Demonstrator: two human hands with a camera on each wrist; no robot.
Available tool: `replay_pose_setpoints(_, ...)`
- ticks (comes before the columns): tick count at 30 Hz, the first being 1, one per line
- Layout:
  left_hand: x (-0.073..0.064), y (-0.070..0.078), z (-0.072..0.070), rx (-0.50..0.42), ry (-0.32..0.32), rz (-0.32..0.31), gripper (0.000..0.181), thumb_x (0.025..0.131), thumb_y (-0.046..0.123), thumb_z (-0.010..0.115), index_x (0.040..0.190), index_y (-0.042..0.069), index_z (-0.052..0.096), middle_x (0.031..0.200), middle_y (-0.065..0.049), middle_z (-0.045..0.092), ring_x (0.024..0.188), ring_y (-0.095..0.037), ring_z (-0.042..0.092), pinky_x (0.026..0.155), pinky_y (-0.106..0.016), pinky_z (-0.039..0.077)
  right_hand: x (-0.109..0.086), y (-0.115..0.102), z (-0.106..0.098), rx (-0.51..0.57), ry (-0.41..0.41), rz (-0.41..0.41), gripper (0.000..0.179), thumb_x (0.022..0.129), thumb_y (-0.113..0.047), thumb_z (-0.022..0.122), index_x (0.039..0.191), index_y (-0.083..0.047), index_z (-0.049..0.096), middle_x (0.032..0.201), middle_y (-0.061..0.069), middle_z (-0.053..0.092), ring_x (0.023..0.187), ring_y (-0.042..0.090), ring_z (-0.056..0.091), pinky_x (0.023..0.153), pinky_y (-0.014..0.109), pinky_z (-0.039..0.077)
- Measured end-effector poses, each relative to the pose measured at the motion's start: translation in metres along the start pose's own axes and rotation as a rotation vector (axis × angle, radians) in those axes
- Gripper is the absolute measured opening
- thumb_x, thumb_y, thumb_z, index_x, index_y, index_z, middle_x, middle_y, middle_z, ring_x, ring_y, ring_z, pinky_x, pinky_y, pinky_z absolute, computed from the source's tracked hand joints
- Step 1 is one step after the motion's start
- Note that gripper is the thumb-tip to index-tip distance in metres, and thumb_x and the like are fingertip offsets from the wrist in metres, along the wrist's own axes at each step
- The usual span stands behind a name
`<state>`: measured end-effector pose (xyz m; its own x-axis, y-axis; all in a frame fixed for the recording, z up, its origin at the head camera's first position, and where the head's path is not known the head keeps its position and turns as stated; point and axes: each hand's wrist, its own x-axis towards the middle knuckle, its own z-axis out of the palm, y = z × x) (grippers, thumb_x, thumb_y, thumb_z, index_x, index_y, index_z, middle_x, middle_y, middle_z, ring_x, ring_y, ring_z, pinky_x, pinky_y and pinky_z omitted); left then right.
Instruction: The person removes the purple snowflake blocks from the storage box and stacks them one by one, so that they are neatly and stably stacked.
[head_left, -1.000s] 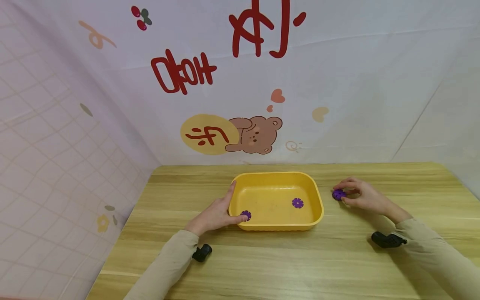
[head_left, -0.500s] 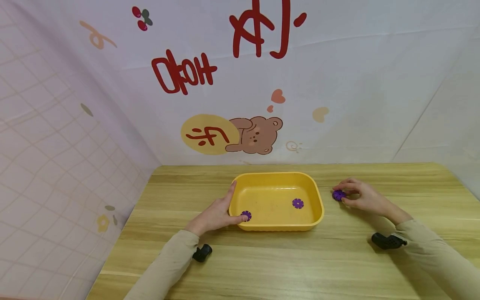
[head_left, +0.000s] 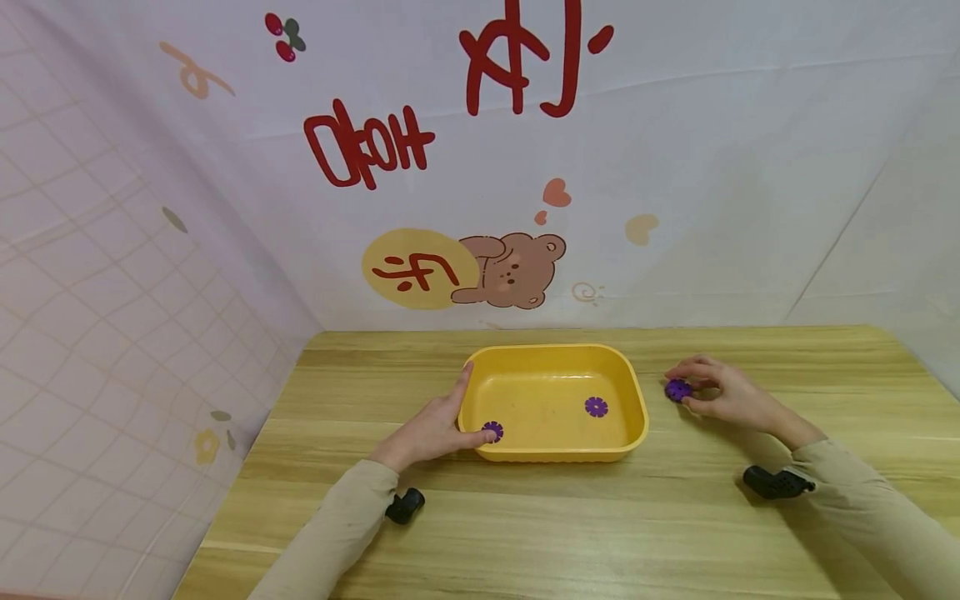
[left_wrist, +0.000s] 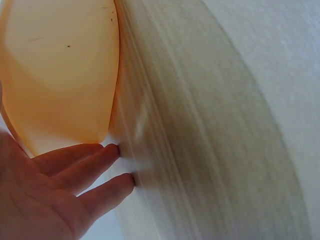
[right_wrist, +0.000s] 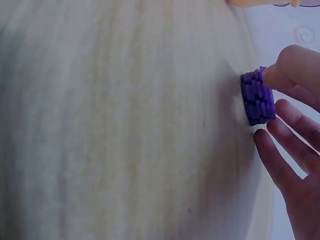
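Observation:
My left hand grips the left end of a yellow plastic basin, thumb over the near rim and fingers along the outer wall. In the left wrist view, those fingers lie against the outside of the basin. Two flat purple snowflake discs are inside: one disc toward the right, another partly under my thumb. To the right of the basin, my right hand pinches a short stack of purple snowflake discs on the table. The stack's layered, notched edges show in the right wrist view.
The wood-grain table runs up to a white printed cloth behind it. Another cloth with a grid pattern hangs along the left side. A black wrist device sits at the right sleeve, another device at the left.

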<state>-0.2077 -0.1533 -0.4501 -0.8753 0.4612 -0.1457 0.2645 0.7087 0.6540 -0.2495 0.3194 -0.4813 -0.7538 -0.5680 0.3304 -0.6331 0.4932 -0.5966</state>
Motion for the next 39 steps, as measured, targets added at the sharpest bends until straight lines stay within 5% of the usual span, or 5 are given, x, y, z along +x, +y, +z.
replay_pose_setpoints(9,0.001,-0.001,0.001,0.003,-0.001,0.009,0.114,0.083,0.052,0.071,0.155,0.016,-0.01,0.121,-0.02,0.056,0.086,-0.017,0.056,0.087,-0.035,0.047,0.016,-0.008,-0.003,-0.037,0.059,-0.084,0.042,0.071,0.012,0.078,0.111,0.004,0.065,0.114,0.017,0.057,0.103,0.014,0.054,0.082,0.02,0.05)
replay_pose_setpoints(17,0.002,0.001,0.0,0.002,-0.011,0.006,0.114,0.083,0.053,0.07,0.155,0.017,-0.011,0.127,-0.024,0.054,0.088,-0.017,0.056,0.089,-0.035,0.047,0.046,-0.04,0.001,-0.031,0.065,-0.092,0.039,0.076,0.014,0.071,0.113,0.0,0.066,0.116,0.012,0.058,0.106,0.016,0.052,0.086,0.024,0.05)
replay_pose_setpoints(25,0.001,0.0,-0.001,0.014,-0.009,0.001,0.116,0.082,0.054,0.071,0.155,0.017,-0.011,0.117,-0.02,0.057,0.087,-0.017,0.056,0.087,-0.034,0.047,0.066,-0.076,0.017,-0.007,-0.025,-0.086,0.027,0.082,0.005,0.071,0.108,-0.002,0.069,0.112,0.005,0.062,0.095,0.031,0.06,0.079,0.044,0.053)
replay_pose_setpoints(33,0.002,0.001,0.001,-0.017,-0.01,-0.019,0.115,0.081,0.052,0.073,0.155,0.022,-0.011,0.124,-0.02,0.055,0.094,-0.019,0.055,0.097,-0.039,0.044,0.074,-0.092,0.032,0.055,-0.123,-0.109,0.025,0.087,0.0,0.068,0.11,-0.01,0.068,0.11,0.005,0.064,0.094,0.027,0.062,0.076,0.042,0.051)
replay_pose_setpoints(39,0.004,0.0,0.001,-0.017,-0.012,-0.025,0.116,0.081,0.052,0.073,0.155,0.022,-0.012,0.121,-0.019,0.056,0.094,-0.019,0.055,0.097,-0.039,0.044,0.081,-0.094,0.045,0.085,-0.167,-0.098,0.023,0.089,-0.002,0.067,0.111,-0.004,0.067,0.111,0.006,0.065,0.098,0.027,0.06,0.082,0.038,0.053)
